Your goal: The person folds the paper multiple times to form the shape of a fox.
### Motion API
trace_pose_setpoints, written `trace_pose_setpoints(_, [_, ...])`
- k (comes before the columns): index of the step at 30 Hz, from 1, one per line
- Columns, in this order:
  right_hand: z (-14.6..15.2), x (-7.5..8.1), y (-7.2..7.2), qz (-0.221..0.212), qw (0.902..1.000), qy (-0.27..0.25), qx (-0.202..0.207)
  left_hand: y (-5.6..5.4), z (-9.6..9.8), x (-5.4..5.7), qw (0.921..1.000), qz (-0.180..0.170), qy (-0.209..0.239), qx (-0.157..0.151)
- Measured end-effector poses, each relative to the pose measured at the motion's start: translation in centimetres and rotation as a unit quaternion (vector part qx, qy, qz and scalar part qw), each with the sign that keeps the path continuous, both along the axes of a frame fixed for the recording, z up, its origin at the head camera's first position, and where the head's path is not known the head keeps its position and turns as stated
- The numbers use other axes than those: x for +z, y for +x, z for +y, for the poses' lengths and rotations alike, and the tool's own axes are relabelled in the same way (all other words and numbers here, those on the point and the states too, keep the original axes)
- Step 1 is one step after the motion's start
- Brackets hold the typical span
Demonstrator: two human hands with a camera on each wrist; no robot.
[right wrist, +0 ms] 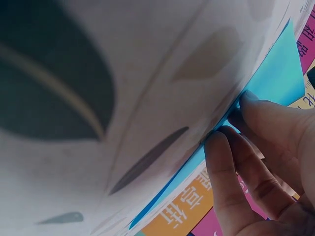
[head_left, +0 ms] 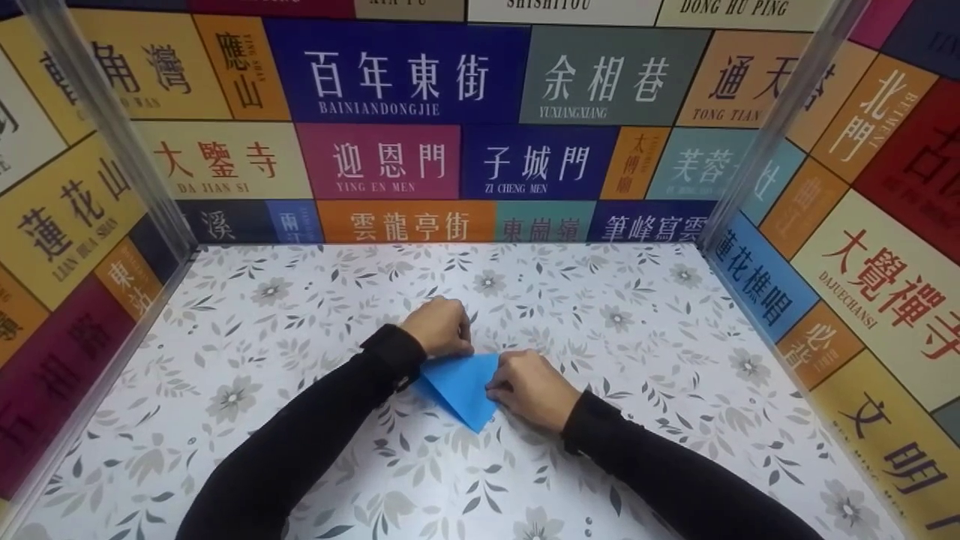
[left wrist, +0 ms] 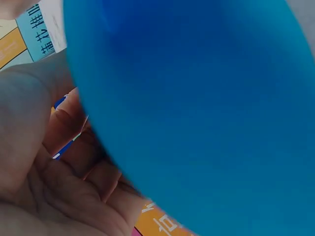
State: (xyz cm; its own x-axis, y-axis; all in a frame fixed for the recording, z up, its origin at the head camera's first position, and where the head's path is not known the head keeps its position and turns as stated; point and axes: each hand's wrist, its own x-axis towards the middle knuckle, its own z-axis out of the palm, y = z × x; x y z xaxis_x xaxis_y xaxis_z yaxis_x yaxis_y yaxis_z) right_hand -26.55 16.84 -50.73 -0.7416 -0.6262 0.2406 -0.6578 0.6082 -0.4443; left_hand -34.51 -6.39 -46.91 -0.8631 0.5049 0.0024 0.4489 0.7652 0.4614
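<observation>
Left hand [head_left: 439, 328], right hand [head_left: 534, 390] both pinching folded blue paper [head_left: 466, 386]; floral tabletop [head_left: 600, 480] beneath.

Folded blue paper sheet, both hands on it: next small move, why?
I'd probably have the left hand press together the lower-left edges of the folded blue paper sheet; they look apart in the head view, while the right hand pinches its right side.

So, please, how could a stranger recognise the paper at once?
On the floral table, look between the left hand and right hand. The paper there is folded, plain and bright blue, unlike the white, patterned table around it.
</observation>
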Motion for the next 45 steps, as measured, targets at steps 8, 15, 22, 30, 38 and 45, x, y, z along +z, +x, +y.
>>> trace_pose_setpoints(8, [0.1,0.1,0.1,0.003,1.0,0.0,-0.003,-0.4,0.5,-0.2,0.9998,-0.019,-0.007,0.008])
trace_pose_setpoints(15, [-0.1,0.0,0.0,0.027,0.9996,0.006,0.003,-0.6,0.4,-0.4,0.9999,-0.006,-0.009,-0.001])
trace_pose_setpoints(22, [-0.1,-0.2,0.0,0.015,0.9999,0.004,0.003,-0.6,0.4,-0.6,0.9998,-0.011,-0.017,-0.001])
trace_pose_setpoints(30, [-0.1,-0.1,0.0,0.028,0.9996,0.007,0.002,-0.5,0.2,-0.6,0.9999,-0.002,-0.016,-0.005])
trace_pose_setpoints(38, [0.0,0.0,0.2,0.02,0.9997,0.01,-0.006,-0.3,-0.5,-0.6,0.9996,0.007,-0.025,0.002])
trace_pose_setpoints(45, [-0.1,-0.2,0.1,0.027,0.9996,0.007,-0.004,-0.1,-1.2,-0.5,0.9995,0.012,-0.029,0.001])
